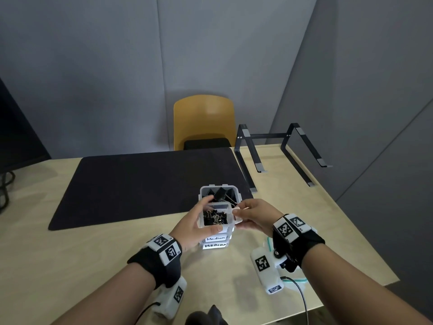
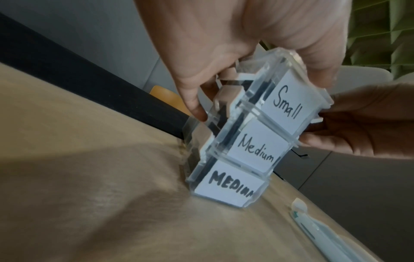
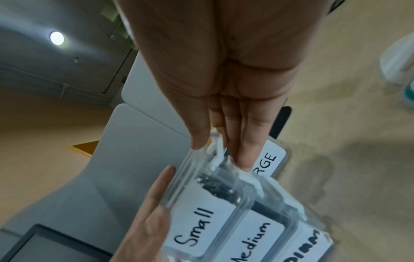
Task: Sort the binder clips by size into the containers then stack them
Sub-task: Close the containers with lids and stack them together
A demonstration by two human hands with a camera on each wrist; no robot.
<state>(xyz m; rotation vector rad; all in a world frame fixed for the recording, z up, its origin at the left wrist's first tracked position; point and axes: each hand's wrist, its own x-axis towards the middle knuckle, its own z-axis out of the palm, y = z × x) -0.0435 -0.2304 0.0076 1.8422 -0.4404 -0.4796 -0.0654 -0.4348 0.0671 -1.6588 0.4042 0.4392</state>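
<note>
Clear plastic container marked "Small" is held on top of a stack of two "Medium" containers, near the front middle of the wooden table. It is gripped by the left hand from its left side, thumb along the near wall, fingers curled round the far side; the wrist is raised off the table. The right hand is brought in from the right, and a white latch tab on the container's right wall is pinched between thumb and fingers, which are held straight and close together in the right wrist view. Small black binder clips are seen inside the open "Small" container. Whether it is fully seated on the stack cannot be told.

Just behind the stack an open larger container is seen, labelled "...RGE" in the right wrist view, with bigger black clips in it; it is touching or nearly touching the stack, at the near edge of a black desk mat. A black laptop stand is set at the far right of the table, a yellow chair behind it. Clear lids with teal seals are partly hidden under the right wrist. A dark monitor is cut off at the left edge.
</note>
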